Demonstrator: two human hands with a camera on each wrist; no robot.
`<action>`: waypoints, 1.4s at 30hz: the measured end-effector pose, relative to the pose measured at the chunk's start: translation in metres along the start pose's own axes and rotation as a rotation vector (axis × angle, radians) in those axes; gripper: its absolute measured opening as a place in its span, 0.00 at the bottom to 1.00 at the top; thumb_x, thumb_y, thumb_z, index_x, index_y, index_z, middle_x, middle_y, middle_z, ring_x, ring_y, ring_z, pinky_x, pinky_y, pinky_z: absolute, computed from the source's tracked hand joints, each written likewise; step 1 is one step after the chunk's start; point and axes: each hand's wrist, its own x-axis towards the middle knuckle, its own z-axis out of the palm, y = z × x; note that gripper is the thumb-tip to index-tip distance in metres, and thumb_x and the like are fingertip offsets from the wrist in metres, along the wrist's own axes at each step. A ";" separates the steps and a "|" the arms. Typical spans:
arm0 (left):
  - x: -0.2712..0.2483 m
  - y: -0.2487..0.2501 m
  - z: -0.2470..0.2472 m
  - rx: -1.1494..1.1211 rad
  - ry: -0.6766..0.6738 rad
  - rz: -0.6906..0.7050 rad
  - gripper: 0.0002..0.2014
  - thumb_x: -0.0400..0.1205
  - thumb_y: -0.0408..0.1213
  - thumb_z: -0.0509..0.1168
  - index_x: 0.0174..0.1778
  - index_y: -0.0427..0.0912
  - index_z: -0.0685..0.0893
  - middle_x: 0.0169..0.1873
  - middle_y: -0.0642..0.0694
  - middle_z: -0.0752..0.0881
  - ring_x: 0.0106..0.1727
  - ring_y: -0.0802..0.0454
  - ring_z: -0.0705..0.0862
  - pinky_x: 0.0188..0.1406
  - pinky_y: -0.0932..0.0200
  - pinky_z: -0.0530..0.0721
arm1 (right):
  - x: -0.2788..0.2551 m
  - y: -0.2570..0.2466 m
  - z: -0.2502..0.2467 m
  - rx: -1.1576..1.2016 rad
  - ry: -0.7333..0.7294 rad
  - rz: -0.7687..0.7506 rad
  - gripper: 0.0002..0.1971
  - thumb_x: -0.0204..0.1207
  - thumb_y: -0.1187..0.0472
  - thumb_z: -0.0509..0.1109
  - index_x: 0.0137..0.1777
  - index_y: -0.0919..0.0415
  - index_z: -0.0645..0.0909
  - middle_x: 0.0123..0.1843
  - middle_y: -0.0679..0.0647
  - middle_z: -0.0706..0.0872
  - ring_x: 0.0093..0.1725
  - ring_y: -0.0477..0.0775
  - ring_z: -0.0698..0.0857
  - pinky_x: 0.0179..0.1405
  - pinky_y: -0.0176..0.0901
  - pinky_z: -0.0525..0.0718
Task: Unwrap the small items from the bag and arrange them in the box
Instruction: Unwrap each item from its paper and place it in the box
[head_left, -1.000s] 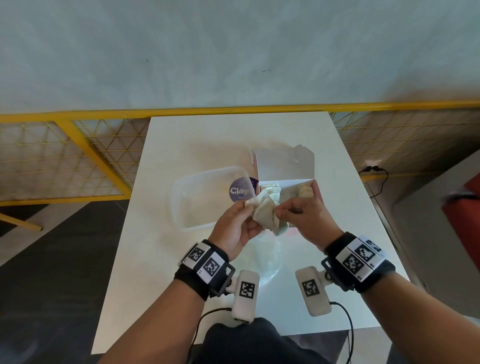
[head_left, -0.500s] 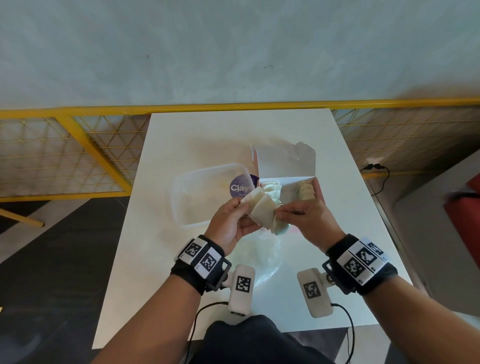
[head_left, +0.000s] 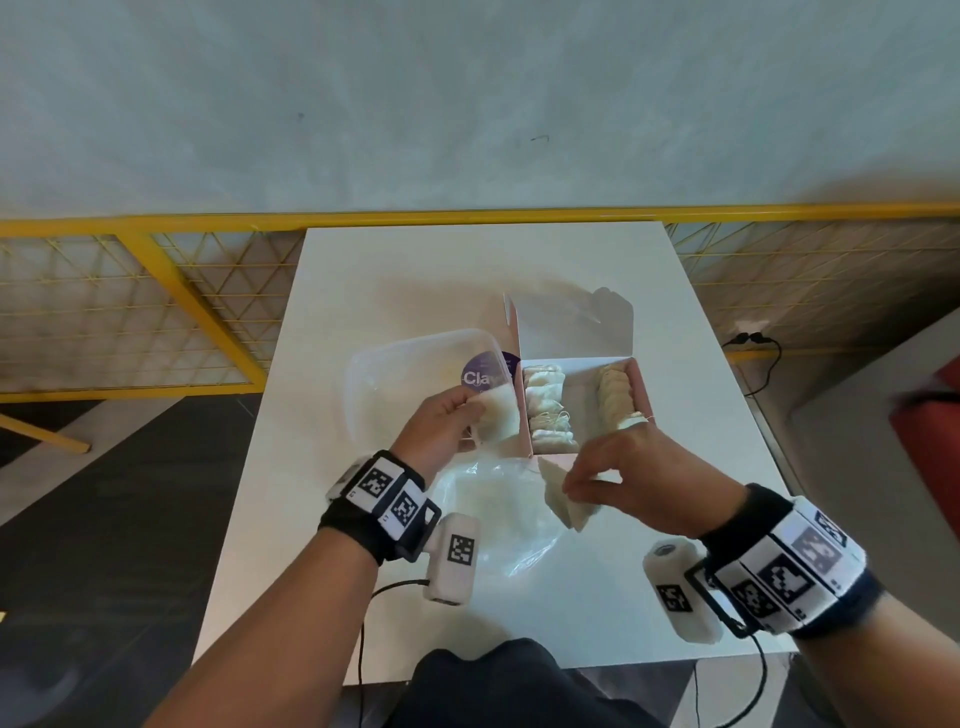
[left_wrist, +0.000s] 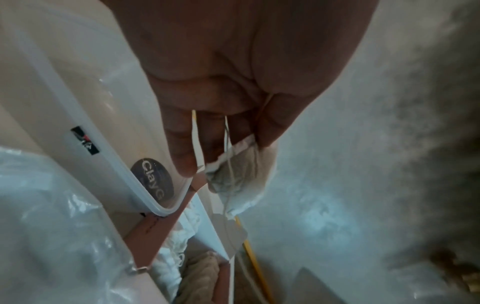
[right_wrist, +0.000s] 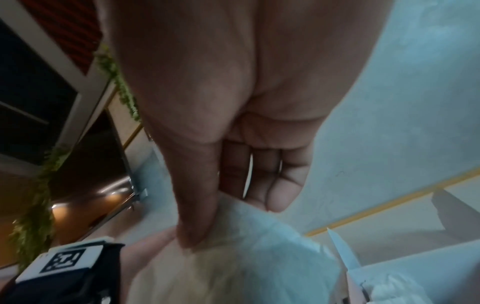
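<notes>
At centre frame, just below the pink box (head_left: 643, 395), your hands have split: a sec ago both worked one bundle together, now your left hand (head_left: 441, 431) sits left of the box w/ a tea bag (left_wrist: 235, 174) pinched between thumb & fingers, string dangling, while your right hand (head_left: 631, 480) has dropped lower right, thumb & fingers pinching the paper wrapper (head_left: 563, 499) over the clear plastic bag (head_left: 498, 525). Unwrap looks done; bag goes next to the rows (head_left: 545, 410) already in the box.

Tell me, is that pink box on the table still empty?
No, the pink box already holds two rows of tea bags, one along each side, with bare floor between them.
</notes>
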 end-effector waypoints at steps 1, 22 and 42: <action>0.000 0.000 0.004 0.097 -0.023 0.021 0.11 0.84 0.31 0.59 0.38 0.45 0.82 0.37 0.46 0.82 0.39 0.52 0.79 0.44 0.58 0.78 | 0.000 0.000 -0.001 -0.018 -0.055 0.003 0.03 0.72 0.60 0.75 0.44 0.54 0.90 0.41 0.40 0.88 0.41 0.37 0.84 0.46 0.26 0.78; -0.021 -0.024 0.050 -0.247 -0.417 -0.114 0.05 0.83 0.33 0.64 0.49 0.41 0.85 0.38 0.45 0.87 0.38 0.49 0.85 0.39 0.51 0.88 | 0.002 0.037 0.014 0.200 0.284 0.144 0.04 0.69 0.65 0.78 0.42 0.57 0.90 0.35 0.39 0.87 0.42 0.43 0.84 0.43 0.28 0.80; -0.012 -0.032 0.049 -0.302 -0.204 -0.084 0.11 0.78 0.20 0.66 0.46 0.41 0.83 0.35 0.46 0.88 0.36 0.49 0.86 0.41 0.51 0.88 | 0.015 0.021 0.013 0.534 0.290 0.280 0.02 0.72 0.67 0.74 0.42 0.61 0.87 0.22 0.39 0.84 0.22 0.36 0.77 0.28 0.27 0.77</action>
